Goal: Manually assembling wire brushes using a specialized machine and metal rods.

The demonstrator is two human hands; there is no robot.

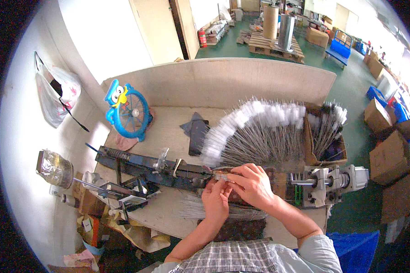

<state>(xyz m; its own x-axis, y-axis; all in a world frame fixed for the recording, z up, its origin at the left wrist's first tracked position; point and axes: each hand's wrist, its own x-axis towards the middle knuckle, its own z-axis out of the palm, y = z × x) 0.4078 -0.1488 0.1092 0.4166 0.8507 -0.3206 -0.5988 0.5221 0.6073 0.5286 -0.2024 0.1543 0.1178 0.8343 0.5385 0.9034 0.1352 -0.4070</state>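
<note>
Both hands are working close together at the right end of the dark rail point(193, 172) on the bench point(166, 120): the right hand point(253, 184) is clamping w/ thumb and fingers a small pale piece point(220, 176), and the left hand point(215, 200) is holding its fingertips just at the same place — whether this second grip is also closing on it, I cannot tell, bc the fingers are hiding it. For doing this well, I am thinking that one hand should be steadying while the other is making only small adjustments, w/ the piece lying in line w/ the rail. The thin wires point(191, 208) lying near the left wrist are asking for care, as a forearm could be catching their ends. Abt. room: beyond the hands the white-tufted brushes point(259, 132) are fanning out and the carton point(309, 144) is standing beside them, so reaching forward is probably risking a snag. On the right the motor unit point(332, 182) is limiting sideways movement — the bench's near edge is running under the forearms, and more bench top is showing between the blue fan point(135, 113) and the dark flat thing point(198, 137).
</note>
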